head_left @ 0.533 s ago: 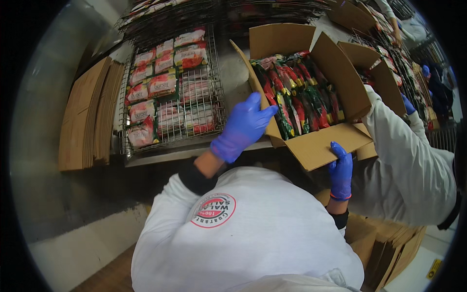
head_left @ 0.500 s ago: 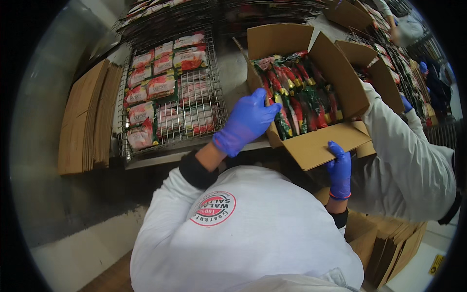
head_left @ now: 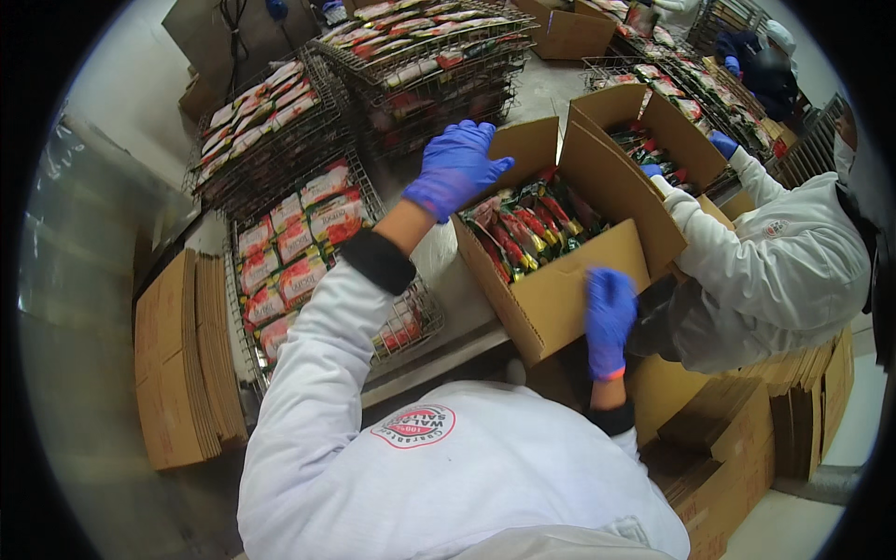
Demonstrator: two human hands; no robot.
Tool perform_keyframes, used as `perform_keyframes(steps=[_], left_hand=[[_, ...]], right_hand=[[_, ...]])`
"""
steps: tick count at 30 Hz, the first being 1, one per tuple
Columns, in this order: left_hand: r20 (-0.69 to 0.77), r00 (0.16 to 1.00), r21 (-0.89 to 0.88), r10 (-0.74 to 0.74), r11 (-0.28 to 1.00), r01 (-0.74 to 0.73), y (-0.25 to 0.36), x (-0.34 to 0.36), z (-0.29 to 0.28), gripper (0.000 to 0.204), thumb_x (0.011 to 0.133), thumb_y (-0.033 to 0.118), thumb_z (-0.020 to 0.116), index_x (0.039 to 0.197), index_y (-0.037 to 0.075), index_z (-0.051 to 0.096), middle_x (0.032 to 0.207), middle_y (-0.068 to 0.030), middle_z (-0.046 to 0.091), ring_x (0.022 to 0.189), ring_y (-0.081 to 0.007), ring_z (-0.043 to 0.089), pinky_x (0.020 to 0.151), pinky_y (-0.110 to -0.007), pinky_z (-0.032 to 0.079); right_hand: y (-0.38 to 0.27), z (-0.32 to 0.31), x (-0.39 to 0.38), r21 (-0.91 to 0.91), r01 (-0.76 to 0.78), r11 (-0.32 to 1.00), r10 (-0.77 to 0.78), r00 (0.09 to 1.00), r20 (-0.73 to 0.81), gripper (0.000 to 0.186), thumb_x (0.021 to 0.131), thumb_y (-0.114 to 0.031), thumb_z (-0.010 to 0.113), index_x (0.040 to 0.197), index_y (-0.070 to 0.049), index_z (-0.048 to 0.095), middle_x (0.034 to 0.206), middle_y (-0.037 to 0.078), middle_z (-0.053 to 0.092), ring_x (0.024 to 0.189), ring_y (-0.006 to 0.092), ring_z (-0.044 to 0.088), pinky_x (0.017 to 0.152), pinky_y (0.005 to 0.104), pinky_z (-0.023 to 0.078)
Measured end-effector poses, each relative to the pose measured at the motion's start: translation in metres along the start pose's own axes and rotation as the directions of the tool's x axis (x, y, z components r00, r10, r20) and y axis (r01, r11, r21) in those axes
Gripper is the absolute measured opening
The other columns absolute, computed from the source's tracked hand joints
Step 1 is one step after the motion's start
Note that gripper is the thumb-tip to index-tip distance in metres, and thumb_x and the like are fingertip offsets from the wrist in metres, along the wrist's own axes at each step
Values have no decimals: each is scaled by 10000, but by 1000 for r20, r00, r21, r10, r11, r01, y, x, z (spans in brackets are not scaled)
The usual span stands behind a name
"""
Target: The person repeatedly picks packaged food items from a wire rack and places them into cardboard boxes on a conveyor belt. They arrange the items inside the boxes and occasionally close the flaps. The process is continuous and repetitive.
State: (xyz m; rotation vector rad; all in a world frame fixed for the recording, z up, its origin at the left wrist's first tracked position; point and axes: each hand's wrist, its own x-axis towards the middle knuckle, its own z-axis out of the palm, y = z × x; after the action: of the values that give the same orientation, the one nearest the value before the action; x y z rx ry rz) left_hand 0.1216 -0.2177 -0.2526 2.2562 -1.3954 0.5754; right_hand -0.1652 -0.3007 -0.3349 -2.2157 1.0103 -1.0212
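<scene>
An open cardboard box (head_left: 569, 299) stands on the metal table before me, filled with rows of red, green and yellow plastic packets (head_left: 534, 229). My left hand (head_left: 457, 170), in a blue glove, is raised over the box's far left corner. Its fingers reach forward with the thumb apart, and I see nothing in them. Beside the near flap, which stands up, is my right hand (head_left: 609, 317), also blue-gloved; motion smears its fingers. To the left of the box lies a wire rack (head_left: 425, 322) with red and white packets (head_left: 303, 277) in rows.
Wire racks of packets (head_left: 425, 42) are stacked at the back. Folded cardboard (head_left: 168, 359) leans at the left, with more cardboard (head_left: 737, 467) low on the right. A co-worker in a white coat (head_left: 784, 261) works at a second open box (head_left: 686, 149) close on my right.
My left hand has left the packets at the box's left side and moved up and away. The near flap, formerly folded outward, now stands raised, and my right hand has shifted along it.
</scene>
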Motion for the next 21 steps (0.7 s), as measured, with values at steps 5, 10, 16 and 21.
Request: perform_keyframes(steps=[5, 10, 16, 21], left_hand=[[320, 947, 41, 24, 998, -39, -24, 52, 60, 305, 774, 312, 743, 953, 76, 671, 893, -149, 664, 867, -353, 654, 780, -464, 528], [420, 896, -57, 145, 989, -133, -24, 61, 46, 185, 732, 206, 725, 863, 81, 689, 825, -159, 669, 843, -367, 654, 772, -456, 529], [87, 945, 122, 315, 938, -324, 4, 123, -88, 180, 762, 176, 680, 913, 78, 693, 845, -167, 671, 837, -370, 656, 765, -448, 533], [-103, 965, 451, 241, 876, -171, -14, 206, -236, 289, 837, 285, 665, 1023, 66, 697, 806, -164, 663, 705, -299, 653, 669, -405, 528]], right_hand=[[85, 23, -72, 831, -424, -361, 494, 669, 556, 629, 969, -554, 398, 1390, -90, 449, 1349, 90, 517, 1251, 237, 480, 951, 434, 490], [55, 43, -63, 852, -426, -305, 410, 749, 521, 591, 989, -492, 390, 1424, -92, 408, 1416, 80, 462, 1309, 259, 433, 1065, 419, 426], [-29, 26, 15, 862, -473, -180, 353, 787, 506, 473, 998, -402, 433, 1307, -45, 446, 1282, 75, 502, 1201, 252, 451, 1024, 376, 403], [-116, 73, 147, 775, -503, -381, -56, 850, 524, 434, 977, -419, 477, 1198, -46, 491, 1161, 80, 530, 1096, 244, 471, 960, 381, 408]])
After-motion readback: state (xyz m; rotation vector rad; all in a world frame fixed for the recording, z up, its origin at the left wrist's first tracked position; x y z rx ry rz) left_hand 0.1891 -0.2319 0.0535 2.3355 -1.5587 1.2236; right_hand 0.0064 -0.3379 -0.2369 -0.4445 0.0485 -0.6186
